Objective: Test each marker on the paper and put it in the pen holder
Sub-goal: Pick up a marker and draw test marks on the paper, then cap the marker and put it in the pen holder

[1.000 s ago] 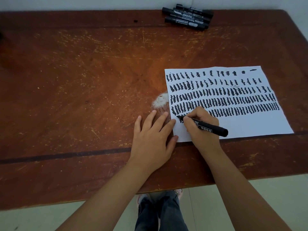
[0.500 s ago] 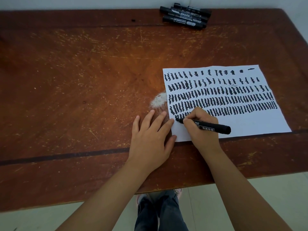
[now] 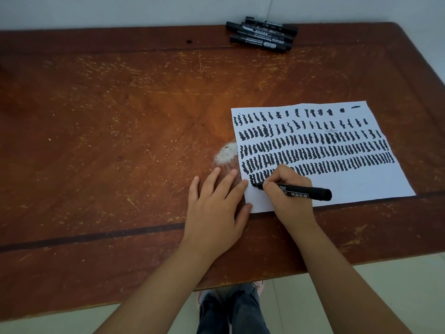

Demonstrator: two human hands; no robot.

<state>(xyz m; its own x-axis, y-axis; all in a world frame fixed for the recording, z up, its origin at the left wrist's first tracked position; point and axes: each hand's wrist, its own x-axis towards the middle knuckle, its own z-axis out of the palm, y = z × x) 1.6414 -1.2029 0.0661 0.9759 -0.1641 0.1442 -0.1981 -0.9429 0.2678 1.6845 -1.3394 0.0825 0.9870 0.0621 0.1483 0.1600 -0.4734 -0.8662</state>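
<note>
A white sheet of paper [image 3: 375, 186] lies on the right of the wooden table, filled with rows of short black squiggles. My right hand [image 3: 291, 189] grips an uncapped black marker [image 3: 305, 191], its tip touching the paper at the left end of the lowest row of marks. My left hand [image 3: 216, 208] lies flat, fingers spread, on the table at the sheet's near left corner, its fingertips touching the paper's edge. Several more black markers [image 3: 262, 34] lie in a pile at the table's far edge. No pen holder is in view.
The scratched brown table [image 3: 120, 141] has a worn white patch [image 3: 226, 153] just left of the paper. A pale wall runs behind the far edge. Below the near edge I see my legs and a tiled floor.
The marker tip has shifted slightly along the lowest row while making marks. The camera has tilted, so more of the wall shows. My left hand stays put.
</note>
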